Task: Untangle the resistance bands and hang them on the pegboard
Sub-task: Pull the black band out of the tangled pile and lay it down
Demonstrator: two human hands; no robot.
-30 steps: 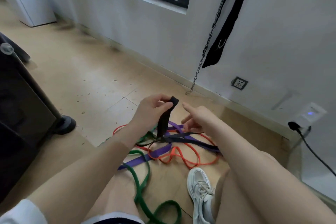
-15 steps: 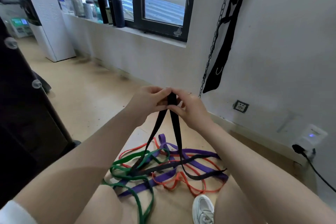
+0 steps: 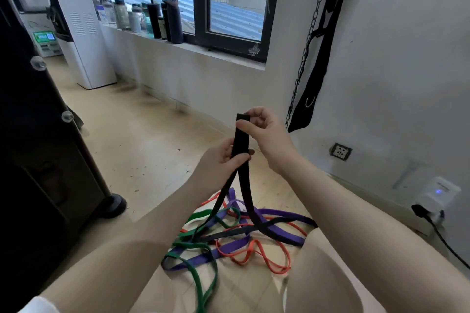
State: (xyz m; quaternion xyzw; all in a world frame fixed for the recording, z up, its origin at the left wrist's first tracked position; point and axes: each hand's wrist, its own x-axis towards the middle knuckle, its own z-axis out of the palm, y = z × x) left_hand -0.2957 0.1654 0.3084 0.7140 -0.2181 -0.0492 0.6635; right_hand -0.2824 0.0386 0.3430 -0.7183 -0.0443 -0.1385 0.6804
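A black resistance band [image 3: 241, 140] rises as a doubled strap from a tangle on the floor. My right hand [image 3: 264, 132] pinches its top fold, and my left hand [image 3: 221, 160] grips both strands a little lower. Below, its two strands spread apart and run into the pile. The pile holds a purple band [image 3: 282, 230], a green band [image 3: 203, 277] and a thin orange band [image 3: 256, 254], all crossing one another. No pegboard is in view.
A dark stand with a round foot [image 3: 112, 207] is at the left. A chain [image 3: 302, 58] and black strap [image 3: 318, 58] hang on the right wall, above a socket [image 3: 340, 151]. A plug and cable [image 3: 432, 221] sit by the right skirting. Bottles [image 3: 152, 20] line the windowsill. My knees flank the pile.
The black band has been lifted higher. My right hand moved up to its top fold while my left hand slid down along the strands. The view tilted upward.
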